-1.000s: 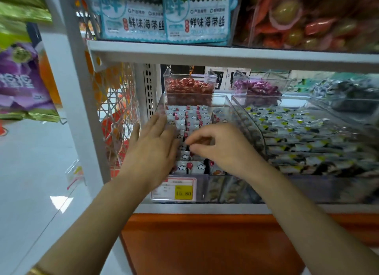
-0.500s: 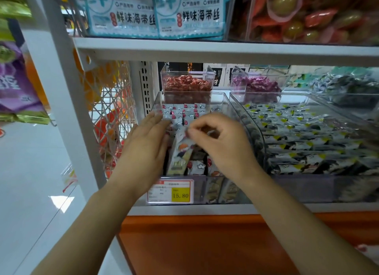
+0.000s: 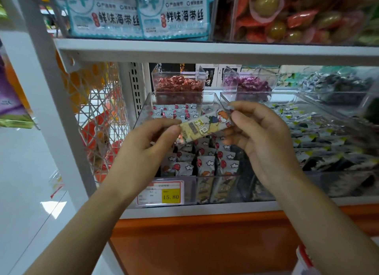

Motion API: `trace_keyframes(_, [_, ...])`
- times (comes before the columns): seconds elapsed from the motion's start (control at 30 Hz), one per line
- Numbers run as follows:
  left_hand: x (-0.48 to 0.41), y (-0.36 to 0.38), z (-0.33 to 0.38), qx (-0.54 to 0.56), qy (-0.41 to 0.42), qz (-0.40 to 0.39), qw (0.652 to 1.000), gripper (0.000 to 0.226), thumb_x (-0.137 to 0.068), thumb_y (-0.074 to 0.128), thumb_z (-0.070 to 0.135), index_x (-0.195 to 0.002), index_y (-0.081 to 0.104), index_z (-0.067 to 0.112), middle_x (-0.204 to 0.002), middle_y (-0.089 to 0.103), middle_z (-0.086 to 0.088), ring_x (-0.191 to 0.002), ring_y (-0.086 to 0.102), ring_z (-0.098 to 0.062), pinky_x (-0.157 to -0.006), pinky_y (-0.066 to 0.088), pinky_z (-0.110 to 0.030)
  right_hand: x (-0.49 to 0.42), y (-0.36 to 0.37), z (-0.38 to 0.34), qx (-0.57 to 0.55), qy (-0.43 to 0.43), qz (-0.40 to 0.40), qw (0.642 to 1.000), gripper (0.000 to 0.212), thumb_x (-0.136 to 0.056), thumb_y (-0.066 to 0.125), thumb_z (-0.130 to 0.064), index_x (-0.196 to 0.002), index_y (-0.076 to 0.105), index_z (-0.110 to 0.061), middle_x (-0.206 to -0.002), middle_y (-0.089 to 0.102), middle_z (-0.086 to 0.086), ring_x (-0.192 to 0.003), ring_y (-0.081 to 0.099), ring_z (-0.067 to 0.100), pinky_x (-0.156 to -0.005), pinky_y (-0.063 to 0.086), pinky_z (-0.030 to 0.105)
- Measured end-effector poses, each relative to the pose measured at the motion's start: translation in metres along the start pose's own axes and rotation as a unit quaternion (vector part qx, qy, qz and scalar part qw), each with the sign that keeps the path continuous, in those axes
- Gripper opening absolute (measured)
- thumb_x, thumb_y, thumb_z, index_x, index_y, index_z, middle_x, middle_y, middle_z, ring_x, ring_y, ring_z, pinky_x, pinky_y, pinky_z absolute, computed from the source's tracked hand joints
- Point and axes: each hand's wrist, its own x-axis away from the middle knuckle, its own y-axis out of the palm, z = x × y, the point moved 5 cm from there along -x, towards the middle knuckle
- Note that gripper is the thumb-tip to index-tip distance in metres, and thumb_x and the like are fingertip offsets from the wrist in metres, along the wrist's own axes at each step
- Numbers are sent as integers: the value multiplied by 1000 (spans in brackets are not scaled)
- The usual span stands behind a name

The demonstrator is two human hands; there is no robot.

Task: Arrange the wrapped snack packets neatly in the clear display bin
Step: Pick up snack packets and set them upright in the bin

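Left hand, right hand: pinch grips.

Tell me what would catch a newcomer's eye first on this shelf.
First, the long yellowish snack packet held mid-view above the clear display bin, the left hand pinching one end and the right hand the other. Below it, small white packets stand in rows in the bin, with a yellow price tag reading 15.80 on its front.

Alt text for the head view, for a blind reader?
Left hand and right hand pinch the ends of one long snack packet above a clear display bin of other packets; its front carries a 15.80 price tag.
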Motion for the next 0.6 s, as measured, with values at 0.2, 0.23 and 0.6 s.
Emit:
trace_keyframes(0.2, [-1, 2, -12, 214, -105, 1, 971, 43, -70, 56, 49, -86, 63, 10, -59, 58, -1, -52, 50, -12, -49, 45, -17, 1, -5, -1, 46, 6, 7, 999, 7, -86, 60, -14, -81, 64, -11, -65, 69, -6, -54, 62, 11, -45, 49, 20])
trace_keyframes(0.23, [-2, 3, -13, 254, -119, -4, 960, 41, -73, 56, 45, -81, 60, 5, -58, 56, -1, -52, 49, -12, -50, 45, -17, 1, -4, 0, 39, 12, 5, 999, 9, -88, 59, -13, -81, 63, -9, -64, 68, -7, -52, 60, 10, -43, 47, 19])
trace_keyframes(0.6, [0, 12, -13, 316, -140, 24, 938, 40, -88, 51, 25, -49, 61, 23, -49, 50, 4, -45, 43, -8, -48, 44, -13, 0, 1, 13, -115, 111, -6, 987, 17, -96, 46, -18, -87, 57, -9, -65, 69, -5, -45, 62, 14, -38, 46, 18])
